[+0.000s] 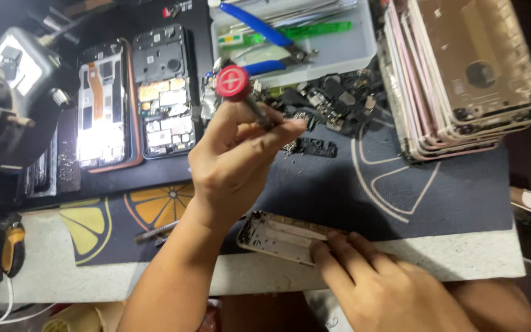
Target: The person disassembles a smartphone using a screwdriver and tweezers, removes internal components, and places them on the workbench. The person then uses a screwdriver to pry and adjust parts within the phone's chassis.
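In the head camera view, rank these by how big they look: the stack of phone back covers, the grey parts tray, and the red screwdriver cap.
1. stack of phone back covers
2. grey parts tray, looks somewhat smaller
3. red screwdriver cap, clearly smallest

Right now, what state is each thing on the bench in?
Left hand: raised, gripping the red-capped screwdriver.
Right hand: fingers pressing on the phone frame.
Phone frame: flat at the mat's edge, stripped.
Two opened phones: backs off, boards exposed.
Blue-handled cutters: lying in the tray.
Phone housings: stacked.

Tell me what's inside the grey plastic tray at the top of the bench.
The grey tray holds blue-handled pliers, a translucent green tool and thin metal tools at the back; whatever lies beneath them is covered.
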